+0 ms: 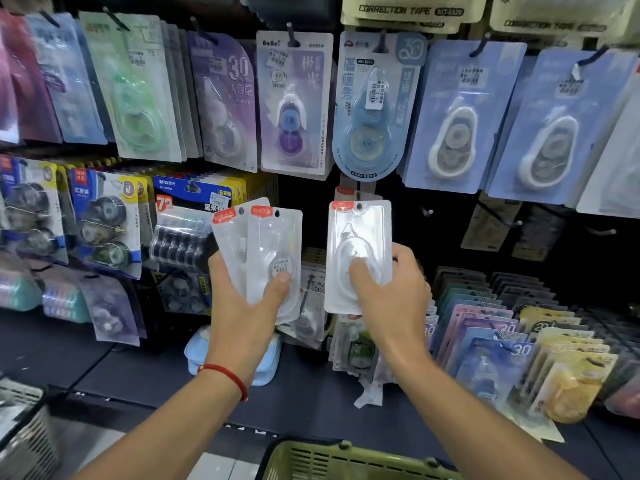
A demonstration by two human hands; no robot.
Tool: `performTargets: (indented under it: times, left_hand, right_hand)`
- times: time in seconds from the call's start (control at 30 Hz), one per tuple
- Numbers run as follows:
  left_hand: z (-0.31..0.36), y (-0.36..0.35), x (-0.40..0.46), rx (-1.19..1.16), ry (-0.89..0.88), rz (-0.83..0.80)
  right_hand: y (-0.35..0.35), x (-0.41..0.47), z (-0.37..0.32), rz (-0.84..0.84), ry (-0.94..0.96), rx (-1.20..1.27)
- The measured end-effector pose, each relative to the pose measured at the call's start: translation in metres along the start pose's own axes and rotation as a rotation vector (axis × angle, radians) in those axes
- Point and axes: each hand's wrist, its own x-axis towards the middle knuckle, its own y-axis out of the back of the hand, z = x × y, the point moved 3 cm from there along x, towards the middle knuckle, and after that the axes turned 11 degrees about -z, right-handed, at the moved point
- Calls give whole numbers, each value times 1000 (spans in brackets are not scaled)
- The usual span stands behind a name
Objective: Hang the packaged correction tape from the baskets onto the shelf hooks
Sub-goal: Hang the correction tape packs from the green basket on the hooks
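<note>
Nearest the camera, the rim of a green basket point(349, 459) sits at the bottom edge, centre-right. A grey wire basket point(24, 431) shows at the lower left corner. Between and beyond them runs the dark shelf point(145, 372), carrying a pale blue case point(266, 362) and, on the right, rows of carded tape packs point(512, 355) standing in a tilted stack.

Both forearms reach forward over the shelf. The left wrist wears a red string point(227, 377).

The left hand point(242, 306) grips a fan of clear packs point(263, 251) with red top labels, at least two; thumb pressed on the front of the foremost pack, fingers behind. The packs stand upright, hang holes at the top.

The right hand point(391, 299) grips a single clear pack point(358, 247) of the same kind, thumb on its blister front, fingers curled behind the right edge. This pack is upright, held just right of the left hand's fan and apart from it. Its hang hole is at the top, in front of the dark back panel; whether it touches any hook cannot be told.

Right of that pack, bare hooks point(502, 216) project from the panel.

Farther back and higher, a row of hung packs fills the hooks: a green pack point(138, 95), a purple pack point(294, 105), a blue teardrop pack point(370, 109) and pale blue cards point(457, 116). At left, lower, hang multi-roll packs point(104, 223).
</note>
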Motion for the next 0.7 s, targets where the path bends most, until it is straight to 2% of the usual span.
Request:
performTargets:
  times: [0.2, 0.27, 0.33, 0.43, 0.47, 0.6, 0.63, 0.7]
  left_hand:
    - [0, 3, 1, 0, -18, 23]
    - [0, 4, 0, -4, -20, 13]
    - [0, 3, -1, -21, -5, -3]
    - [-5, 0, -2, -69, 41, -26]
    - [-6, -2, -2, -85, 61, -31]
    - [-5, -15, -3, -190, 133, -117]
    - [-3, -18, -4, -226, 139, -136]
    - [1, -23, -5, -306, 146, -166]
  right_hand:
    - [-3, 6, 2, -4, 3, 20]
    - [-3, 16, 8, -68, -3, -20]
    - [-2, 27, 17, -178, -51, -186]
    - [2, 33, 26, -246, -111, -666]
    - [2, 32, 26, -265, -74, -665]
    - [-12, 21, 21, -628, 4, -141]
    - [-16, 19, 20, -658, 24, -92]
    - [-17, 16, 18, -607, 69, -50]
